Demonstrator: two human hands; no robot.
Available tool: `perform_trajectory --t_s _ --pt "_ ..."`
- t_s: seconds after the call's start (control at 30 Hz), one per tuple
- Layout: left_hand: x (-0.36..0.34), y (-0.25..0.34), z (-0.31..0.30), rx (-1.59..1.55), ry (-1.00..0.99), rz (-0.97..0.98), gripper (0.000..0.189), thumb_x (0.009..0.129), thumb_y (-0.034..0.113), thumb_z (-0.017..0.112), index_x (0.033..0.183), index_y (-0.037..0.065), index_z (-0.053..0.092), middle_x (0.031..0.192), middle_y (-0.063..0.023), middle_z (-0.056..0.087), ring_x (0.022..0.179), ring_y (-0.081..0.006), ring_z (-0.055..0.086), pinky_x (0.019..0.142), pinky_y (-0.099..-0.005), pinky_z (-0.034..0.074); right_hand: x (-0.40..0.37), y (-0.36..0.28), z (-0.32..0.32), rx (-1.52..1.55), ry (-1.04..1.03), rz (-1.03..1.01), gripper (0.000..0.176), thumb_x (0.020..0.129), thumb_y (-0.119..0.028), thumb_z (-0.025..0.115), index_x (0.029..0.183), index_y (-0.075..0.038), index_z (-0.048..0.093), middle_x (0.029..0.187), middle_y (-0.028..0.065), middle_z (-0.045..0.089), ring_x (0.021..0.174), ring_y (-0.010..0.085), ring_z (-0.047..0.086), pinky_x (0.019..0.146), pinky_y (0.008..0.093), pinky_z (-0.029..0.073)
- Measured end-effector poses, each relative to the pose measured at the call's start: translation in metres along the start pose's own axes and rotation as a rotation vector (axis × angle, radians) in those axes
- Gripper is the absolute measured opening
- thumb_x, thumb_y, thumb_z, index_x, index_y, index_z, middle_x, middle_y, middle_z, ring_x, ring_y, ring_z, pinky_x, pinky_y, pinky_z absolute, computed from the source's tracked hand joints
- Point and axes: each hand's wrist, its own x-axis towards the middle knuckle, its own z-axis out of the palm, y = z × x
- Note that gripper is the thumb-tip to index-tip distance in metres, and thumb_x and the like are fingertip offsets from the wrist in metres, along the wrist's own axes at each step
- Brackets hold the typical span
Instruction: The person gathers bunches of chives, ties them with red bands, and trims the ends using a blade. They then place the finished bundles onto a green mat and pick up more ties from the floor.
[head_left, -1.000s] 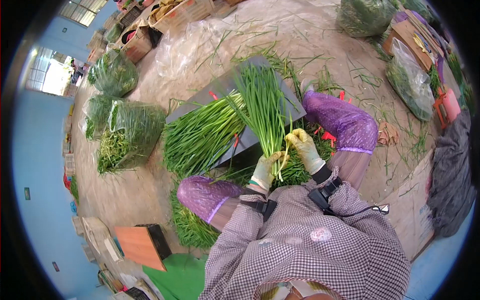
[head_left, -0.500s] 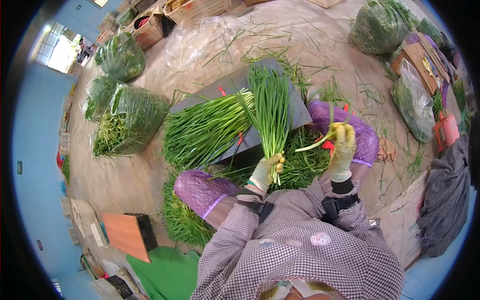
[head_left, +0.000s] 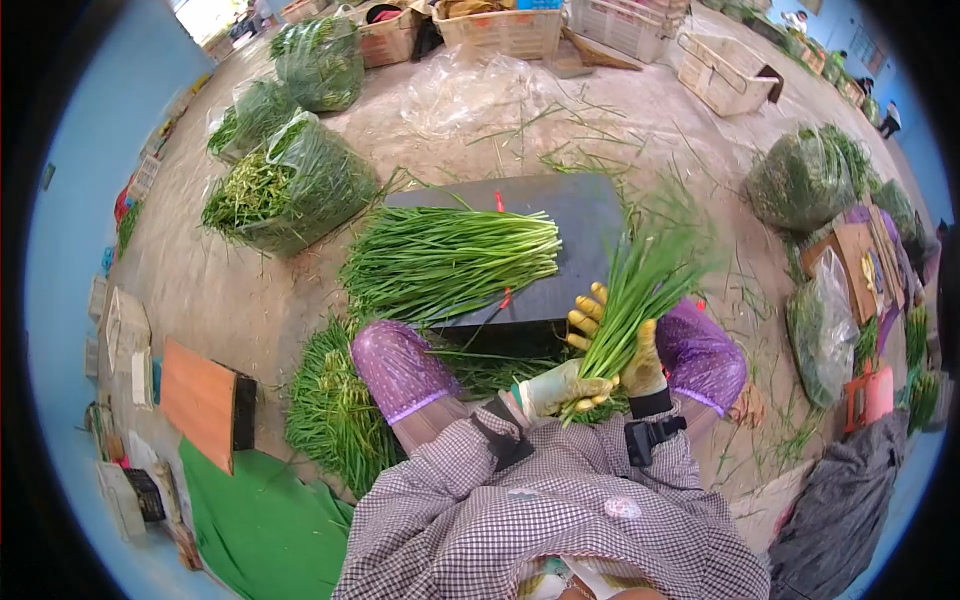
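Observation:
A bunch of garlic chives (head_left: 632, 315) slants up to the right in front of me, its leaf tips blurred. My left hand (head_left: 562, 388), in a stained glove, is closed around the pale stem ends. My right hand (head_left: 645, 368), also gloved, is behind the bunch with its fingers stretched and spread on the left side and its thumb on the right; the stems lie across its palm. On the dark board (head_left: 590, 215), a larger pile of chives (head_left: 455, 255) lies sideways, stem ends to the right. Red ties (head_left: 500, 200) show beside that pile.
Loose chives (head_left: 340, 410) heap by my left knee. Bagged greens (head_left: 300, 195) stand at left, and another bag (head_left: 800, 180) at right. Crates (head_left: 500, 30) line the back. An orange-topped box (head_left: 200, 400) and green cloth (head_left: 260, 520) are at lower left.
The bunch has left the board and now tilts right. My right hand no longer holds the single pale stalk and has come behind the bunch. The camera view has shifted.

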Motion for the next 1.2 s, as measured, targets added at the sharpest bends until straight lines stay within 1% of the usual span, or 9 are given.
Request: perform_trajectory --t_s 0.27,0.37,0.43,0.57,0.7,0.9,0.97,1.07,1.2 --pt "0.036 0.052 -0.055 0.598 0.026 0.226 0.034 0.092 0.026 0.074 0.113 0.007 0.056 0.079 0.0036 0.053 0.062 -0.0060 0.046 0.053 -0.0233 0.041 0.066 -0.060 0.020 -0.029 -0.029 -0.371 0.073 0.095 -0.038 0.069 0.150 -0.003 0.036 0.105 0.0034 0.061 0.083 0.0113 0.056 0.082 0.0298 0.050" --pt "0.060 0.064 -0.067 0.827 0.136 0.496 0.059 0.089 0.017 0.075 0.139 0.006 0.046 0.107 -0.0049 0.061 0.089 -0.0115 0.058 0.076 -0.0281 0.050 0.080 -0.069 0.031 -0.134 -0.024 -0.423 0.055 0.096 -0.023 0.067 0.141 0.002 0.046 0.091 0.0023 0.055 0.077 0.0110 0.053 0.075 0.0271 0.047" --pt "0.065 0.077 -0.073 1.046 0.291 0.514 0.094 0.081 0.021 0.083 0.156 0.008 0.027 0.136 -0.0150 0.055 0.118 -0.0231 0.057 0.101 -0.0374 0.046 0.089 -0.059 0.023 -0.391 0.076 -0.529 0.056 0.095 -0.022 0.069 0.140 0.002 0.047 0.092 0.0024 0.056 0.078 0.0110 0.053 0.075 0.0264 0.048" --pt "0.092 0.060 -0.107 1.327 0.549 0.660 0.122 0.068 0.040 0.090 0.159 0.008 0.016 0.147 -0.0198 0.043 0.132 -0.0376 0.045 0.115 -0.0453 0.033 0.106 -0.017 -0.021 -0.630 0.179 -0.561 0.058 0.093 -0.017 0.071 0.142 0.001 0.047 0.111 0.0066 0.062 0.098 0.0169 0.061 0.092 0.0313 0.051" --pt "0.100 0.053 -0.118 1.263 0.576 0.817 0.128 0.067 0.036 0.091 0.160 0.005 0.008 0.153 -0.0181 0.038 0.139 -0.0351 0.040 0.117 -0.0431 0.032 0.113 -0.007 -0.046 -0.759 0.223 -0.428 0.049 0.094 -0.009 0.068 0.139 0.001 0.051 0.128 0.0105 0.062 0.112 0.0198 0.061 0.100 0.0335 0.049" --pt "0.093 0.043 -0.123 0.019 0.316 0.647 0.079 0.086 0.012 0.073 0.152 0.001 0.030 0.146 -0.0181 0.045 0.133 -0.0256 0.045 0.113 -0.0393 0.037 0.136 -0.032 0.035 -1.054 -0.112 -0.100 0.069 0.089 -0.017 0.076 0.148 -0.001 0.043 0.144 0.0118 0.050 0.126 0.0215 0.052 0.108 0.0354 0.042" --pt "0.043 0.074 -0.101 0.375 0.623 0.682 0.051 0.089 0.014 0.072 0.135 0.003 0.053 0.126 -0.0104 0.061 0.113 -0.0222 0.059 0.101 -0.0390 0.048 0.154 -0.045 0.058 -1.262 -0.339 -0.207 0.084 0.086 -0.022 0.080 0.155 -0.007 0.034 0.148 0.0120 0.043 0.130 0.0224 0.048 0.110 0.0374 0.038" --pt "-0.030 0.103 -0.080 0.079 0.822 0.955 0.033 0.090 0.006 0.069 0.122 0.006 0.061 0.098 -0.0041 0.065 0.091 -0.0184 0.066 0.090 -0.0378 0.055 0.187 -0.016 0.032 -1.045 -0.263 -0.243 0.062 0.088 -0.025 0.077 0.142 -0.007 0.052 0.137 0.0109 0.057 0.121 0.0226 0.057 0.106 0.0372 0.042" --pt "-0.111 0.097 -0.110 -0.014 0.979 1.205 0.034 0.095 0.019 0.063 0.124 0.002 0.057 0.083 -0.0023 0.060 0.083 -0.0156 0.060 0.092 -0.0387 0.050 0.231 0.040 -0.031 -1.606 -0.254 -0.467 0.027 0.087 -0.018 0.072 0.112 -0.010 0.068 0.109 0.0110 0.066 0.105 0.0279 0.063 0.095 0.0397 0.048"
